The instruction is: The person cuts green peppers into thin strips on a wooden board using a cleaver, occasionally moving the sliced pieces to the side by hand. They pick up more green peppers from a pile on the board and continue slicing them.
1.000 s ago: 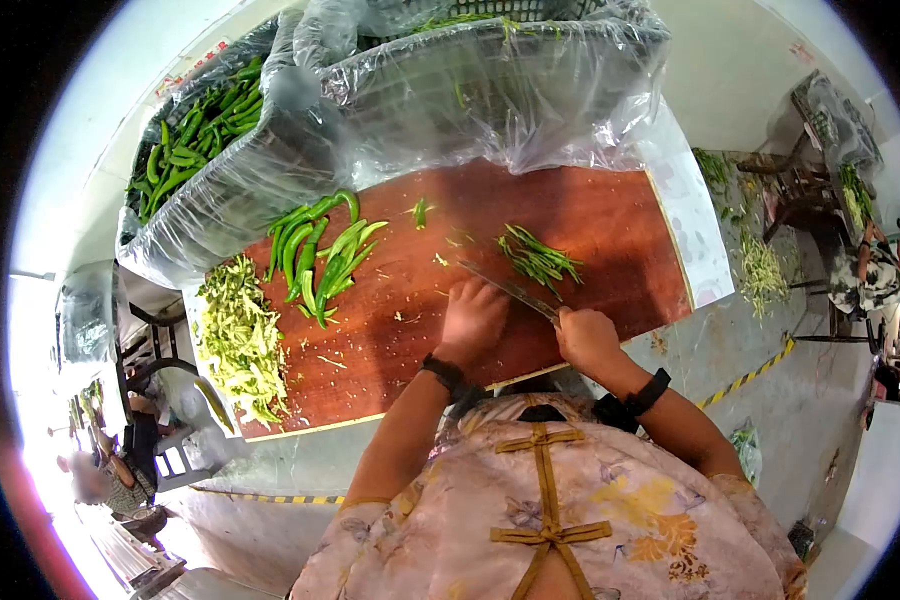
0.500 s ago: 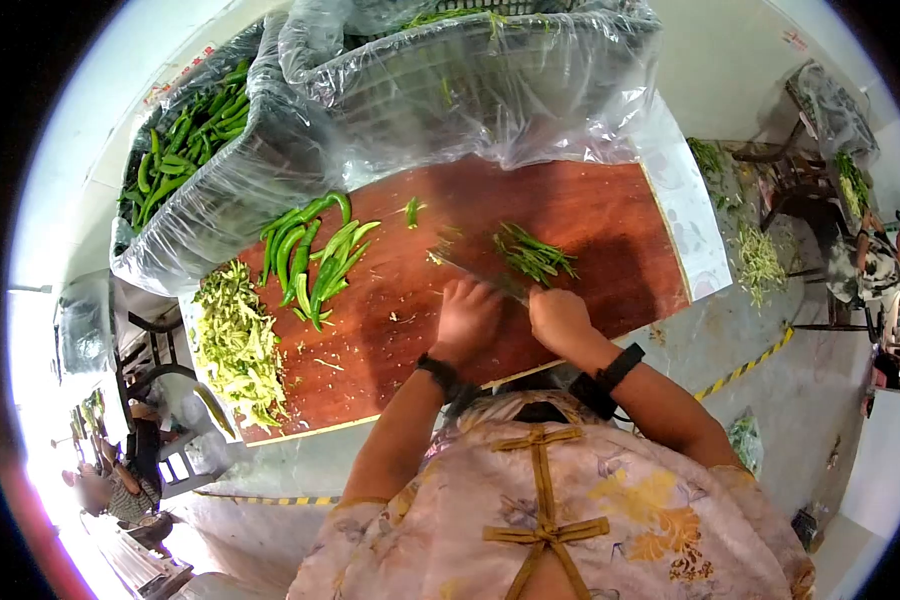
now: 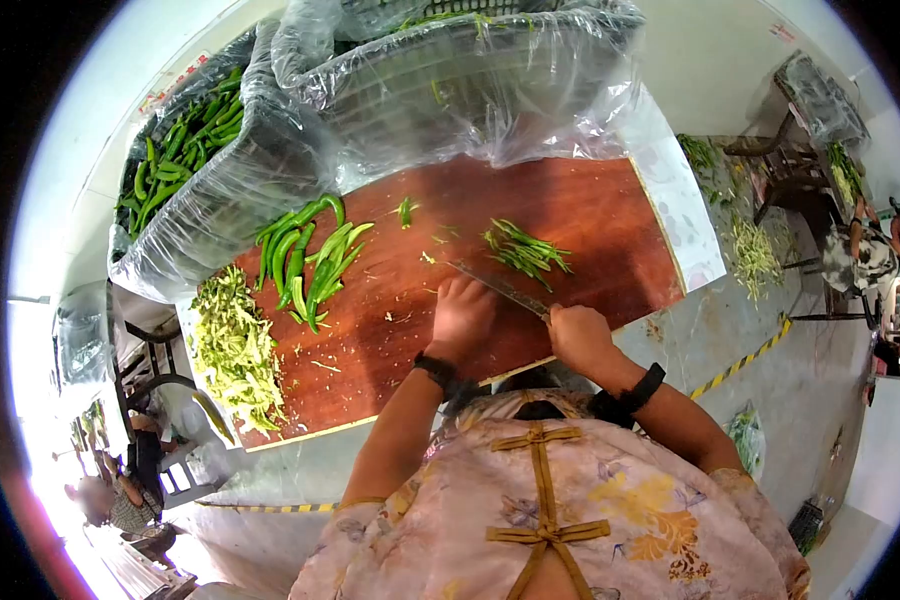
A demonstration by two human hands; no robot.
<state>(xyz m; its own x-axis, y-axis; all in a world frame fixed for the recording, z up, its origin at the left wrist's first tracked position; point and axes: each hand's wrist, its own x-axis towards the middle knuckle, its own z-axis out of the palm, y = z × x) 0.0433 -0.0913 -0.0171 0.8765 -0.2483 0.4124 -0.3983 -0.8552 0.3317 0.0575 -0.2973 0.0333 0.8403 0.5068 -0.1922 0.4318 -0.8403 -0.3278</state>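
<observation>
Right hand (image 3: 580, 338) is closed tight around the handle of the knife (image 3: 500, 290). The blade runs up-left from the grip, lying low across the board (image 3: 610, 215), tip just beyond the left hand (image 3: 460, 315). Left hand sits just left of the grip, fingers curled down onto the board; cannot tell whether they close on anything, as whatever lies under them is hidden. Strips (image 3: 522, 250) lie just past the blade, apart from it. Bare board is open to the right of the strips as far as the board's right edge; the near edge runs just under both wrists. Peppers (image 3: 310, 262) lie well left of the grip, scraps (image 3: 232, 342) beyond them at the left edge. Plastic-lined crates (image 3: 470, 90) overhang the far edge. The knife handle is covered by the fist.
</observation>
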